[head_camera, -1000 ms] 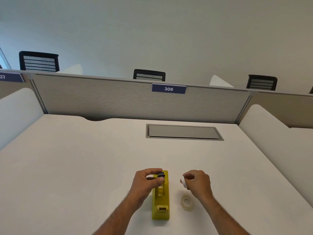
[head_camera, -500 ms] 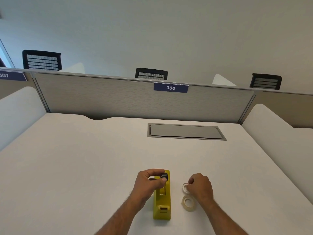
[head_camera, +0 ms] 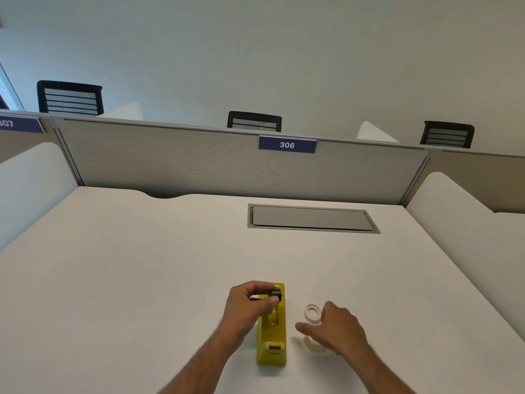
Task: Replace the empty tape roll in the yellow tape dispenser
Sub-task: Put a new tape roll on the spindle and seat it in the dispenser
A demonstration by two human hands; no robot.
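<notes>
The yellow tape dispenser (head_camera: 272, 336) lies lengthwise on the white desk near the front edge. My left hand (head_camera: 250, 308) pinches the small black spool core (head_camera: 275, 294) just above the dispenser's far end. The empty white tape ring (head_camera: 312, 311) rests flat on the desk to the right of the dispenser. My right hand (head_camera: 336, 328) hovers with fingers spread over the clear new tape roll (head_camera: 314, 344), which is partly hidden beneath it. Whether the fingers touch that roll cannot be told.
A grey cable hatch (head_camera: 312, 218) is set into the desk further back. A grey partition (head_camera: 199, 163) with a "306" label (head_camera: 287, 145) closes the far side, white side panels flank the desk, and black chair backs show behind.
My right hand set the empty white ring down on the desk, let go, and moved back toward me over the clear roll. My left hand kept hold of the black core.
</notes>
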